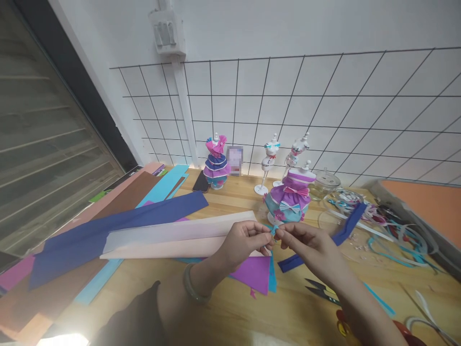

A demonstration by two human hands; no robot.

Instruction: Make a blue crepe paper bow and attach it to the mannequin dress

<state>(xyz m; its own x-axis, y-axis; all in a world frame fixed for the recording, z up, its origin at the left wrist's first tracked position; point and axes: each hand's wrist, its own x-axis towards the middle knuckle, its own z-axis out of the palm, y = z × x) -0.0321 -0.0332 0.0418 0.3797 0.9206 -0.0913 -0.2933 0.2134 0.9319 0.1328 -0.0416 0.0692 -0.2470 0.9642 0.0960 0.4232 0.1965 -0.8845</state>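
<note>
In the head view my left hand (248, 242) and my right hand (304, 240) meet in front of a small dress form in a purple and teal dress (291, 194). Between their fingertips is a small piece of light-blue ribbon or fabric (274, 230), pinched from both sides. Its exact shape is too small to make out. A pale bangle (194, 283) circles my left wrist. Beneath my left hand lie strips of white and pale pink fabric (180, 233) and a purple piece (254, 274). Dark-bladed thread snips (320, 292) lie below my right hand, partly covered by my forearm.
Long navy (122, 228) and brown (124, 197) strips spread over the left side. Another dressed form (216, 166) stands beside a phone (200, 181). Two bare white forms (269, 161) stand near the gridded wall. Tangled ribbons (399, 235) and a navy strip (347, 226) lie right.
</note>
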